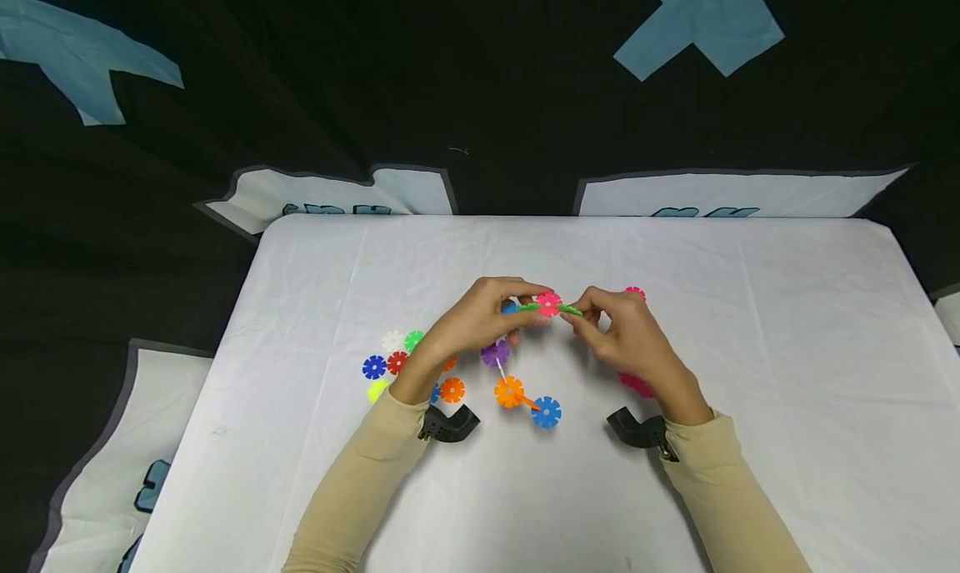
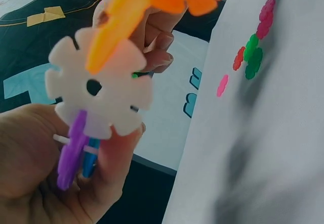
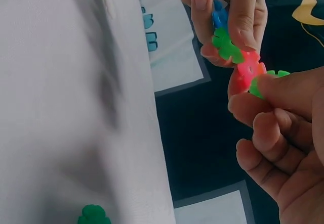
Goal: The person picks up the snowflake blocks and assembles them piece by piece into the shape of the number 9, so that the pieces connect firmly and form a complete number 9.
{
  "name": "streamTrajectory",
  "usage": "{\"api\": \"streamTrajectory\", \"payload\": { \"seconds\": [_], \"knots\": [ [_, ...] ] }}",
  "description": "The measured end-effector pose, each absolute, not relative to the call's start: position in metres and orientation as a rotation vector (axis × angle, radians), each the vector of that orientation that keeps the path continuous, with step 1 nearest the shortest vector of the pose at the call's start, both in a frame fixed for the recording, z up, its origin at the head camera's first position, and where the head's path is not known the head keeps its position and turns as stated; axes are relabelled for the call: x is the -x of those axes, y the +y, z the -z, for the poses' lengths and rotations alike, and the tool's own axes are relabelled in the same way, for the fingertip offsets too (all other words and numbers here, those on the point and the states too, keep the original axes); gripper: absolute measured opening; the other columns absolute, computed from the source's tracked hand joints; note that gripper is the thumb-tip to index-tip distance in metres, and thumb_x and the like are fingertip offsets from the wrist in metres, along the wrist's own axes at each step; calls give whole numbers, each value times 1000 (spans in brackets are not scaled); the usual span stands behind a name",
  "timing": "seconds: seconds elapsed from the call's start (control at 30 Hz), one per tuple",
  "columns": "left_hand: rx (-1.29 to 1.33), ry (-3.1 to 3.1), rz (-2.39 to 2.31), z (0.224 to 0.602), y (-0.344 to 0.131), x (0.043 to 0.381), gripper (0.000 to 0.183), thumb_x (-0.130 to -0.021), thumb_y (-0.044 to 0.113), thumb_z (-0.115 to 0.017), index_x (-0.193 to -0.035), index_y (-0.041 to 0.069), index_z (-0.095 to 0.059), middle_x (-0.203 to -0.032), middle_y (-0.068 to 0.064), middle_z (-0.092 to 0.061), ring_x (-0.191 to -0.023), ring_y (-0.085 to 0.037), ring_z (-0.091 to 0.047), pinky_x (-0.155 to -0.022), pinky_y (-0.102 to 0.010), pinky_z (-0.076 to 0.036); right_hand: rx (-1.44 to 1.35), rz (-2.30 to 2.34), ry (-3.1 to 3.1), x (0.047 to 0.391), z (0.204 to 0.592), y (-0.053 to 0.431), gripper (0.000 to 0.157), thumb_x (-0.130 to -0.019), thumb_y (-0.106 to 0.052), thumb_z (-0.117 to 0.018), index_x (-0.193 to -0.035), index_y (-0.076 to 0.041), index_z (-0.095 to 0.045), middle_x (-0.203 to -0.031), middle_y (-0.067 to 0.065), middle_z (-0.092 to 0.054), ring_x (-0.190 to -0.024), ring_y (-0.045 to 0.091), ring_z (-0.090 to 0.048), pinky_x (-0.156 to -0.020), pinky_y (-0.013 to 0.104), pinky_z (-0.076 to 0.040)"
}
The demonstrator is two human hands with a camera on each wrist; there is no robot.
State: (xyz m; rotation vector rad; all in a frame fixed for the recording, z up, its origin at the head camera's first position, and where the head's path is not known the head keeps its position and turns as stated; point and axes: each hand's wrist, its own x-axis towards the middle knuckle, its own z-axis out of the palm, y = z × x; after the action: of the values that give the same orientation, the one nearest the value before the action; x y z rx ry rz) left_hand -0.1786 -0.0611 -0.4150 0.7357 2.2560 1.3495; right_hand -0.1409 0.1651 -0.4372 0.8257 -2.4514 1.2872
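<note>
Pink disc (image 1: 548, 304), held at 12 o'clock over the table (image 1: 787, 423): left hand (image 1: 486, 313) grips a green disc (image 1: 528, 306) at its 9 o'clock; right hand (image 1: 618, 325) pinches a second green disc (image 1: 572, 310), 3 o'clock, partly finger-covered. Left arm (image 1: 371, 473) obscures further discs (image 1: 397, 362), 8 o'clock.

The worktop (image 1: 817, 373) wears a white cloth (image 1: 585, 506) with faint creases. On its left part lies a loose group of notched discs: a white disc (image 1: 392, 341), a green disc (image 1: 413, 340), a red disc (image 1: 397, 362), a dark blue disc (image 1: 374, 367), a yellow disc (image 1: 377, 390) and, farther right, an orange disc (image 1: 452, 390). On the right, a pink disc (image 1: 633, 291) lies toward the far side, with a partly hidden magenta disc (image 1: 636, 385) nearer. The left wrist view also shows two green discs (image 2: 254, 66) overlapping there, another red disc (image 2: 238, 59) just beside them.
</note>
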Motion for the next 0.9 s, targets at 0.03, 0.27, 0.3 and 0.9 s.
{"api": "streamTrajectory", "payload": {
  "seconds": [0.03, 0.27, 0.3, 0.9],
  "knots": [
    [-743, 2260, -1346, 415, -61, 179, 34, -91, 18, -70, -125, 11, -67, -100, -4, -68, -50, -17, -62, -54, -27, -51, -822, -1290, -2456, 140, 437, 165, 15, -80, 5, -76, -76, -5, -65, -62, -2, -64, -58, 5, -52, -50, 22, -41],
    [-803, 2263, -1312, 416, -61, 179, 32, -91, 16, -70, -123, 10, -69, -86, -4, -64, -47, -15, -58, -51, -24, -47, -812, -1338, -2477, 139, 437, 164, 16, -78, 6, -76, -75, -5, -66, -61, -1, -63, -57, 4, -51, -49, 16, -36],
    [-804, 2263, -1310, 416, -61, 179, 32, -91, 16, -70, -123, 10, -69, -85, -4, -64, -47, -15, -58, -50, -24, -47, -814, -1341, -2479, 139, 437, 164, 16, -78, 7, -76, -76, -5, -66, -61, -1, -63, -57, 4, -51, -49, 17, -36],
    [-699, 2246, -1395, 412, -63, 179, 34, -91, 20, -71, -125, 14, -68, -100, -4, -68, -50, -18, -61, -52, -25, -49, -762, -1717, -2482, 142, 437, 168, 15, -92, 3, -62, -79, -5, -60, -73, 9, -70, -60, 17, -58, -70, 25, -49]
  ]
}}
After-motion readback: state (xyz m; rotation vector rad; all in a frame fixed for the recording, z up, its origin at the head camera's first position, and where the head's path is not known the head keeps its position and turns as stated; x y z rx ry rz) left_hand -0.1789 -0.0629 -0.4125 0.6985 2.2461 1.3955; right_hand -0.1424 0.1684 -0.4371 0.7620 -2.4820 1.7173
